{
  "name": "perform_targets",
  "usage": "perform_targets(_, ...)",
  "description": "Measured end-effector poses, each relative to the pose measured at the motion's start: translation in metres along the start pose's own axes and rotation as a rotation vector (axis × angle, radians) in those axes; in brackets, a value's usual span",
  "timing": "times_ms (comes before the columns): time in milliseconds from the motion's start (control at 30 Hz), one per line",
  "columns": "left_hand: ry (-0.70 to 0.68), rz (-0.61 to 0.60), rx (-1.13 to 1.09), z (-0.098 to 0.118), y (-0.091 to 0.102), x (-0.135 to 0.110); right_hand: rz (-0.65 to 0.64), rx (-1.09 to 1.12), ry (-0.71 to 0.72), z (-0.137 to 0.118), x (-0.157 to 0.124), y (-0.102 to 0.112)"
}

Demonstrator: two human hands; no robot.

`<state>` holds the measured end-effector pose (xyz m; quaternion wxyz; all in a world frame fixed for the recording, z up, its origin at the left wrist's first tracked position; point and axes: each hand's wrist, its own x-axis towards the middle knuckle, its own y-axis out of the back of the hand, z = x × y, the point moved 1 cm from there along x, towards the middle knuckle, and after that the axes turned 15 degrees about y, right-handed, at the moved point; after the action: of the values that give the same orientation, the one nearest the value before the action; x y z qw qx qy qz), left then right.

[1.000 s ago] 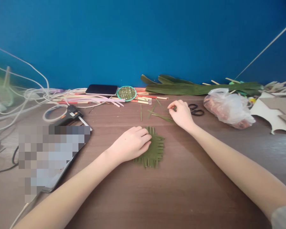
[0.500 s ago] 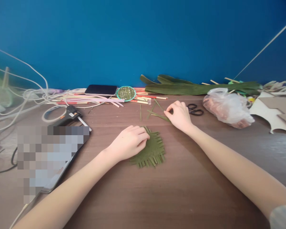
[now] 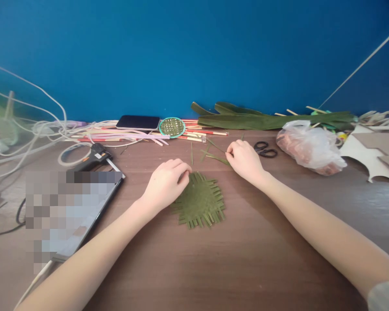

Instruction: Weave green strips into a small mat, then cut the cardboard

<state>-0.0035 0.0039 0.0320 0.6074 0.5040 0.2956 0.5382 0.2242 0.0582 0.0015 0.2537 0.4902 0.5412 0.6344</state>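
Observation:
A woven green leaf mat (image 3: 201, 201) with fringed strip ends lies flat on the brown table. My left hand (image 3: 167, 183) is over its upper left edge, thumb and fingers curled together; whatever lies between the fingertips is hidden. Farther right, my right hand (image 3: 246, 162) rests low over the table with fingers pinched at the near end of a thin green leaf strip (image 3: 217, 159). Several other loose leaf strips lie beside it. Black-handled scissors (image 3: 266, 150) are just right of my right hand, their blades hidden behind it.
To the left lie a tablet (image 3: 84, 220), partly blurred out, a glue gun (image 3: 95, 155), a tape roll (image 3: 68, 155) and white cables. Along the blue wall are a phone (image 3: 138, 122), a round woven piece (image 3: 172, 127), long leaves (image 3: 246, 120) and a plastic bag (image 3: 311, 149).
My left hand has slid left and slightly up, uncovering more of the leaf mat. My right hand has shifted slightly down and right, and another thin strip shows behind it.

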Motion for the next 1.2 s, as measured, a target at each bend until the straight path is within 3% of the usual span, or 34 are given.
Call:
perform_targets(133, 0.123, -0.007, -0.060, -0.001, 0.006, 0.002, -0.008, -0.045, 0.017, -0.001, -0.001, -0.001)
perform_targets(300, 0.199, -0.064, -0.111, -0.011, 0.008, 0.007, 0.071, -0.004, 0.006, 0.000, -0.001, -0.001)
perform_targets(533, 0.235, -0.136, -0.142, -0.021, 0.010, 0.011, 0.177, 0.386, -0.106, -0.010, 0.000, 0.007)
perform_targets(600, 0.201, -0.158, -0.149, -0.019, 0.009, 0.010, 0.188, 0.554, -0.098, -0.011, 0.001, 0.006)
perform_targets(700, 0.017, -0.218, -0.142, -0.013, 0.010, 0.007, 0.189, 0.759, -0.084, -0.011, 0.001, 0.002)
perform_targets(800, -0.203, -0.341, -0.124, -0.005, 0.010, 0.002, 0.181, 0.813, -0.061, -0.011, 0.001, 0.001)
perform_targets(933, -0.290, -0.457, -0.091, 0.000, 0.008, -0.001, 0.162, 0.804, -0.048, -0.013, 0.000, 0.002)
perform_targets(1200, -0.283, -0.285, 0.086, 0.000, 0.009, -0.001, 0.161, 0.794, -0.031, -0.012, 0.000, -0.002)
